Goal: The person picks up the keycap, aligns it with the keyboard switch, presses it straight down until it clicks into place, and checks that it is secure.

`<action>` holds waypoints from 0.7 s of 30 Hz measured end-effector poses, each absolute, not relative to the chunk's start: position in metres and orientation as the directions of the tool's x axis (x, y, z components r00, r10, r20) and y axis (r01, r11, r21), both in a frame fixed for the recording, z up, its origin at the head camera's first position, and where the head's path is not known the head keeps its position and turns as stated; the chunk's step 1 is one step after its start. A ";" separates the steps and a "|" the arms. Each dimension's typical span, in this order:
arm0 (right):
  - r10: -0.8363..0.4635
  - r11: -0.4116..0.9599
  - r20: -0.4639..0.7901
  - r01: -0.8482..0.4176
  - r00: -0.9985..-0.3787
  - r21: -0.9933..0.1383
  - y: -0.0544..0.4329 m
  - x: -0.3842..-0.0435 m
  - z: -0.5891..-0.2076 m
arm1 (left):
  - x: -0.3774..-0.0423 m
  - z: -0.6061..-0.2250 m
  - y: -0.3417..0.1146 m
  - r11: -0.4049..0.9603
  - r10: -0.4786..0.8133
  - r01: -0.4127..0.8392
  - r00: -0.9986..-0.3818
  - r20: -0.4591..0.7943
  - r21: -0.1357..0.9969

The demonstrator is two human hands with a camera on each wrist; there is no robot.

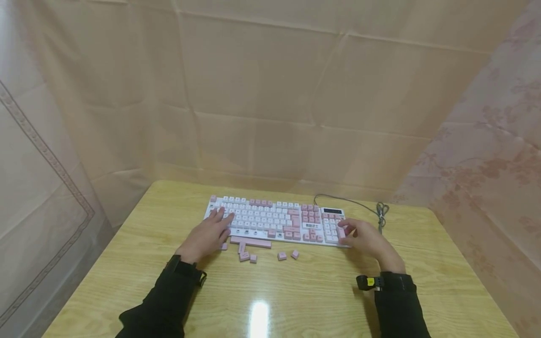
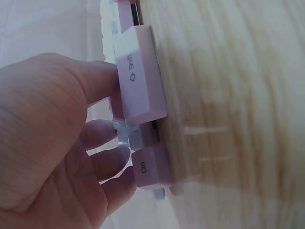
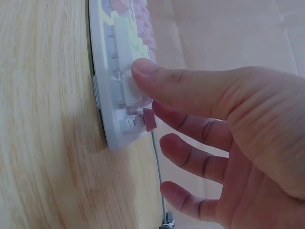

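A pink-and-white keyboard (image 1: 264,218) lies across the table, some keycaps off its front row. My right hand (image 1: 365,239) holds a tall pink keycap (image 1: 341,232) at the number pad, thumb at its front end, index finger at its back. In the right wrist view, my thumb overlaps a white key (image 3: 131,90), and bare key sockets (image 3: 128,125) show beside it. My left hand (image 1: 208,237) rests over the keyboard's left end, fingers spread. Beside it, the left wrist view shows a pink Shift keycap (image 2: 140,74) by the thumb and a pink Ctrl keycap (image 2: 152,167) near the fingertips.
Loose pink keycaps lie in front of the keyboard: a long space bar (image 1: 251,242), a square one (image 1: 253,258), and two others (image 1: 282,256) farther right. A grey cable (image 1: 381,211) is bundled behind my right hand. Curtains (image 1: 270,117) hang behind the wooden table (image 1: 313,300).
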State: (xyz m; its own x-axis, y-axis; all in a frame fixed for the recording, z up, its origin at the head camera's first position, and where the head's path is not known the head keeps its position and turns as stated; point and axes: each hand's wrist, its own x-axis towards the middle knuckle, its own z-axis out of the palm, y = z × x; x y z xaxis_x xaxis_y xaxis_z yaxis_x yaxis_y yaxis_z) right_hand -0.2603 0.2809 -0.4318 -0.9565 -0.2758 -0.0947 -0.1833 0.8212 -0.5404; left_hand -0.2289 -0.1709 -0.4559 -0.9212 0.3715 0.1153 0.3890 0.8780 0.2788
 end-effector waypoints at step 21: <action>-0.284 0.812 -0.102 -0.183 -0.953 -0.554 0.296 -0.256 -0.433 | -0.231 -0.458 -0.172 0.880 0.361 0.374 -0.927 0.099 0.292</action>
State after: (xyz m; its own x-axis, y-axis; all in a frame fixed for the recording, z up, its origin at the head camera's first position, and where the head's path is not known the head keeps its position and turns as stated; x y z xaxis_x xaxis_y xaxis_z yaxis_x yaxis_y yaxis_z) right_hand -0.2561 0.2960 -0.4325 -0.9533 -0.2844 -0.1019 -0.1829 0.8118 -0.5545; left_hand -0.2312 -0.1721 -0.4584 -0.9271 0.3614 0.0994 0.3744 0.8801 0.2921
